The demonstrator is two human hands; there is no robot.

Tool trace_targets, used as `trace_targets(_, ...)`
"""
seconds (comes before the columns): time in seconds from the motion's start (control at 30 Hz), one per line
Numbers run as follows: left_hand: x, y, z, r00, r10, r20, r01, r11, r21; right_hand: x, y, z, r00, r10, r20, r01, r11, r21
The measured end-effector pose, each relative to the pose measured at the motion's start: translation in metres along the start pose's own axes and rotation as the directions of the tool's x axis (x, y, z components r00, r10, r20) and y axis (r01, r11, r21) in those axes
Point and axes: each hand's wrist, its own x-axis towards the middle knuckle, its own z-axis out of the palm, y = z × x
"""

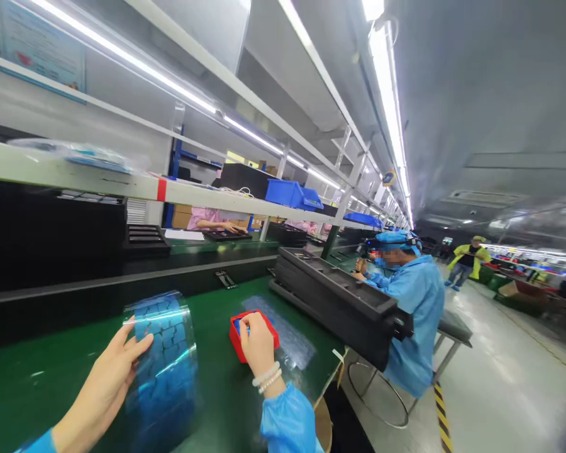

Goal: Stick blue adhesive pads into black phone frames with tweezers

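Note:
My left hand (117, 365) pinches the left edge of a curved, shiny blue film sheet (167, 352) marked with many small cut shapes. The sheet bends above the green table mat (212, 390). My right hand (257, 343), with a white beaded bracelet at the wrist, reaches into a small red box (238, 347) holding blue pieces. Its fingers are bent together, and whatever lies between them is too small to make out. A clear plastic sheet (287, 333) lies flat beside and behind the box.
A tall stack of black trays (330, 296) stands at the right, beside a seated co-worker in blue (415, 308). Small black parts (225, 279) lie at the back edge. A shelf (193, 194) with blue bins (287, 192) crosses above.

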Motion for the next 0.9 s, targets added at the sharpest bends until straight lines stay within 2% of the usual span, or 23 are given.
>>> trace_targets(0.1, -0.02, 0.022, 0.006, 0.999, 0.032, -0.037, -0.032, 0.999, -0.011, -0.009, -0.024, 0.004, 0.994, -0.067, 0.091, 0.048, 0.978, 0.202)
trace_targets(0.17, -0.034, 0.044, 0.012, 0.993, 0.121, -0.003, -0.121, 0.992, -0.042, -0.016, -0.044, 0.003, 0.971, -0.138, 0.195, 0.055, 0.925, 0.377)
trace_targets(0.27, -0.052, 0.082, 0.02, 0.94, 0.329, 0.092, -0.321, 0.943, -0.09, -0.025, -0.073, -0.002, 0.904, -0.227, 0.363, -0.081, 0.741, 0.667)
trace_targets(0.33, -0.058, 0.11, 0.023, 0.886, 0.438, 0.154, -0.427, 0.899, -0.099, -0.029, -0.091, -0.004, 0.881, -0.237, 0.409, -0.181, 0.629, 0.756)
trace_targets(0.4, -0.058, 0.139, 0.026, 0.841, 0.503, 0.202, -0.492, 0.864, -0.103, -0.029, -0.11, -0.003, 0.892, -0.227, 0.392, -0.2, 0.579, 0.791)
trace_targets(0.5, -0.053, 0.187, 0.032, 0.784, 0.573, 0.239, -0.573, 0.816, -0.078, -0.015, -0.145, -0.003, 0.922, -0.237, 0.308, -0.151, 0.512, 0.846)
trace_targets(0.57, -0.046, 0.22, 0.035, 0.746, 0.611, 0.266, -0.627, 0.779, -0.032, 0.009, -0.176, -0.005, 0.941, -0.244, 0.232, -0.087, 0.489, 0.868)
trace_targets(0.63, -0.038, 0.25, 0.032, 0.715, 0.638, 0.286, -0.673, 0.739, 0.034, 0.044, -0.211, -0.007, 0.954, -0.237, 0.184, -0.05, 0.478, 0.877)
trace_targets(0.7, -0.03, 0.27, 0.021, 0.69, 0.677, 0.258, -0.717, 0.689, 0.11, 0.085, -0.247, -0.007, 0.963, -0.188, 0.192, -0.077, 0.491, 0.868)
trace_targets(0.77, -0.022, 0.279, -0.001, 0.667, 0.725, 0.168, -0.744, 0.638, 0.201, 0.127, -0.278, -0.004, 0.962, -0.181, 0.204, -0.091, 0.495, 0.864)
trace_targets(0.83, -0.014, 0.276, -0.032, 0.649, 0.759, 0.053, -0.736, 0.609, 0.295, 0.163, -0.302, 0.001, 0.958, -0.18, 0.225, -0.108, 0.499, 0.86)
trace_targets(0.9, -0.006, 0.265, -0.067, 0.658, 0.753, -0.018, -0.696, 0.617, 0.367, 0.19, -0.318, 0.008, 0.953, -0.177, 0.245, -0.128, 0.501, 0.856)
